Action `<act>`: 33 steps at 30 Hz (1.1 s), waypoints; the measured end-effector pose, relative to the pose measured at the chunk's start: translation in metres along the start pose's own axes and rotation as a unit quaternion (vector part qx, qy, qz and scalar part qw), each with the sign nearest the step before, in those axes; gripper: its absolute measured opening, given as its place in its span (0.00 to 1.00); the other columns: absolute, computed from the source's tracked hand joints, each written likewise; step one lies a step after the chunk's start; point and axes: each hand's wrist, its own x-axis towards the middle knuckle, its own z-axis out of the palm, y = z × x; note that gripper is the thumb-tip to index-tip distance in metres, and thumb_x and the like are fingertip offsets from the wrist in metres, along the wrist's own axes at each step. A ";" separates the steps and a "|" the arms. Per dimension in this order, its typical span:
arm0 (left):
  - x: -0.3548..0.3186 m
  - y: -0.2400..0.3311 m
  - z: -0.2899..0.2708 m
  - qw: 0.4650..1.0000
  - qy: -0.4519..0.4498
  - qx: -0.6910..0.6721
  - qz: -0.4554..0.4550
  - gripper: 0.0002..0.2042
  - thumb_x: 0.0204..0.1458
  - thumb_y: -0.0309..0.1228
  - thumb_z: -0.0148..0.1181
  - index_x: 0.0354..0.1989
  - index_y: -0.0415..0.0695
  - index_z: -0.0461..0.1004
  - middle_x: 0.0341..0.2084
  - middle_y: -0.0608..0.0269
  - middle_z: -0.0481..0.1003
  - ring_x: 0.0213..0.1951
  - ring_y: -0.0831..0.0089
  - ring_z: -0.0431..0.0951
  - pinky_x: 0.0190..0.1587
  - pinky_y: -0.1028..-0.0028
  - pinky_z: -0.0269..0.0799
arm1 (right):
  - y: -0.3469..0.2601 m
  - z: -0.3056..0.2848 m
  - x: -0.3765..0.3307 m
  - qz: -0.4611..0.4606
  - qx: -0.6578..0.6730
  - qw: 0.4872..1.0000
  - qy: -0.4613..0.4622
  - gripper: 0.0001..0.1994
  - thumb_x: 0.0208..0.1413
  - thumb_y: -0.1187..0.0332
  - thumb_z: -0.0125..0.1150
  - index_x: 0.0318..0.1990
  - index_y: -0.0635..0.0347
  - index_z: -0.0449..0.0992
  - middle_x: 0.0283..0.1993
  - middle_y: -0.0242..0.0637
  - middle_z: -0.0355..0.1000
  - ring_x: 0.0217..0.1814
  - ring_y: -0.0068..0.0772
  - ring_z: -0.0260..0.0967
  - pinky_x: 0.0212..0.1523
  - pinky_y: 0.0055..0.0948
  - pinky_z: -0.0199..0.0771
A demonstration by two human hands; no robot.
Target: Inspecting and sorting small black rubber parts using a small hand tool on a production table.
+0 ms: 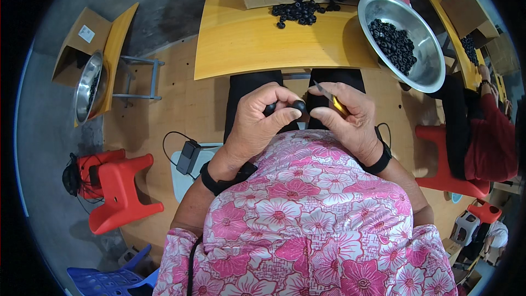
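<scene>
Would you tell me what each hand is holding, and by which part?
The left hand pinches a black ring by its rim. The right hand grips a small knife by its yellow handle.

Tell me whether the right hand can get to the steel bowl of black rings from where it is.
Probably yes: the steel bowl sits just ahead of the right hand, nothing between, though that hand grips a small yellow-handled knife.

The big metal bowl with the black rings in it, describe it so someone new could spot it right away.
Start at the yellow table ahead of the person's hands. At its right end sits a steel bowl partly filled with small black rings. Unlike the other steel bowl far left, tipped on edge, this one faces up.
</scene>
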 end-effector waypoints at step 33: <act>0.000 -0.007 0.000 0.988 -0.012 -0.123 -0.096 0.10 0.57 0.33 0.63 0.42 0.40 0.75 0.29 0.74 0.71 0.26 0.89 0.62 0.27 0.87 0.57 | -0.005 -0.003 0.004 -0.099 -0.134 0.985 -0.045 0.09 0.45 0.69 0.70 0.32 0.61 0.78 0.22 0.37 0.68 0.23 0.33 0.68 0.24 0.28 0.65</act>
